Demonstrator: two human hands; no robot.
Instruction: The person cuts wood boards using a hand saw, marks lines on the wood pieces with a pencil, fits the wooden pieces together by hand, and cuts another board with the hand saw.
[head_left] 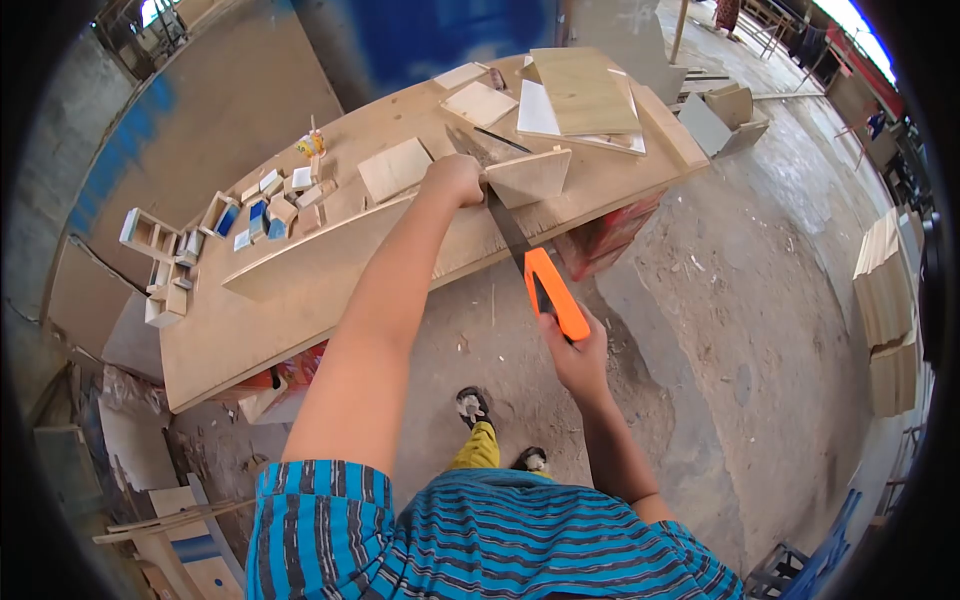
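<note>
My right hand [577, 350] is wrapped round the orange handle of a handsaw [556, 292]. The saw's dark blade runs up and left from the handle to a long narrow board [330, 248], which stands on edge along the worktable [200, 345]. Close to the blade, my left hand [455, 181] grips the board from above, fingers closed on its top edge. To the right of the blade the board's end part [530, 178] shows. The blade crosses the board just beside my left hand; how deep it sits is hidden.
Small wood blocks [283, 210] and a little bottle [316, 139] lie on the table's left. Flat panels [585, 92] are stacked at its back right. Small wooden frames [152, 234] stand at the left edge. Stacked boards [884, 290] stand far right.
</note>
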